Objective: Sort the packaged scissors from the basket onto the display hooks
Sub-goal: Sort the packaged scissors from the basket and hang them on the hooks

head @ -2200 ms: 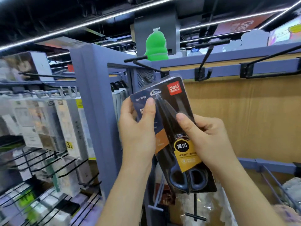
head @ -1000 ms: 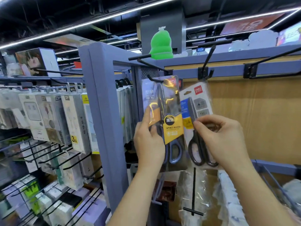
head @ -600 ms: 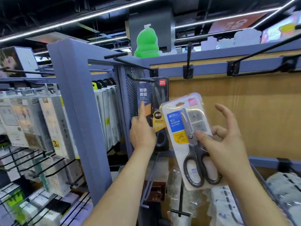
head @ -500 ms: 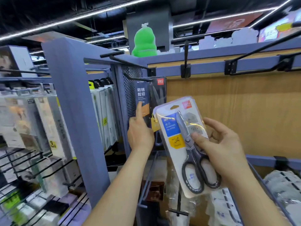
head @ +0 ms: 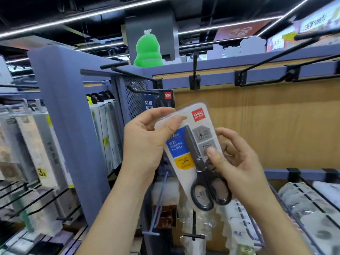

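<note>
Rack [head: 70,126] fills most of the view: blue frame, wood panel [head: 266,126] behind, and black hooks [head: 195,70] sticking out along the top rail. A dark pack [head: 160,100] hangs on the hook at the left end, just behind our left hand. The hooks further right look bare.

The white pack [head: 195,144] of scissors is in front of the panel and below the rail, top leaning left, not on any hook yet. We've got it in both hands. Left hand [head: 145,142] pinches the top left corner, thumb flat on the front and fingers curled behind. Right hand [head: 237,162] grips the middle from the right edge, thumb pressed on the plastic beside the blades, fingers round the back.

What could go wrong, we reckon:
- Our left thumb sits right next to the hang slot [head: 182,117]. It may block the hook tip, so we poke the card instead of threading it.
- The blister looks slick, so loosening one hand too soon could drop it.
- Lifting it up on the left could knock the dark pack.
- That hook seems to be for a different kind anyway, so hanging it there would mess up the sorting.
</note>
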Action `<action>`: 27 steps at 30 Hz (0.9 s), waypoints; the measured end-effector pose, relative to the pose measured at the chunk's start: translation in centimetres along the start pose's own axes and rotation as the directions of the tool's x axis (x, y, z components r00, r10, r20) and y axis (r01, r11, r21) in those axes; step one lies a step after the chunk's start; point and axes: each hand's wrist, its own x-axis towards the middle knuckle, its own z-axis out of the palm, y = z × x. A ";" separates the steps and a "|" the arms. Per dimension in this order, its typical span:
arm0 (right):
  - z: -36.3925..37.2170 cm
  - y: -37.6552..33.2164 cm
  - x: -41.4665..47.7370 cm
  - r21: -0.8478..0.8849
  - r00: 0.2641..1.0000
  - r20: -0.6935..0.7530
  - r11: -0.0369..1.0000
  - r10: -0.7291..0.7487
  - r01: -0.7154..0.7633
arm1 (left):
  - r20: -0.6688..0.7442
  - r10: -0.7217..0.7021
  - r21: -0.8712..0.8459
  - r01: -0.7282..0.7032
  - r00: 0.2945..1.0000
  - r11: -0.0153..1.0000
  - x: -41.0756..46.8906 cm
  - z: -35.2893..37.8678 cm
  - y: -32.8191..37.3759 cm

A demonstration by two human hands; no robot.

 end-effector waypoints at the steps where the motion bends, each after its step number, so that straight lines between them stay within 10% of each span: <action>1: -0.3 -0.2 -0.1 -0.013 0.999 0.039 1.000 0.022 -0.021 | 0.008 0.013 -0.016 -0.013 1.000 1.000 -0.1 0.1 0.3; 10: -1.6 -1.6 -1.6 -0.075 0.989 0.127 0.995 0.074 -0.065 | 0.125 0.217 -0.012 -0.217 0.968 0.976 0.6 2.1 3.6; 18: -0.2 -3.3 -1.1 -0.063 0.998 -0.031 0.996 0.059 -0.060 | 0.100 0.071 -0.014 -0.070 0.992 0.997 3.9 3.4 3.6; 27: -0.7 -2.8 -1.8 0.097 0.962 0.157 0.966 0.225 -0.242 | 0.061 0.079 0.072 -0.083 0.995 0.994 4.8 4.1 3.0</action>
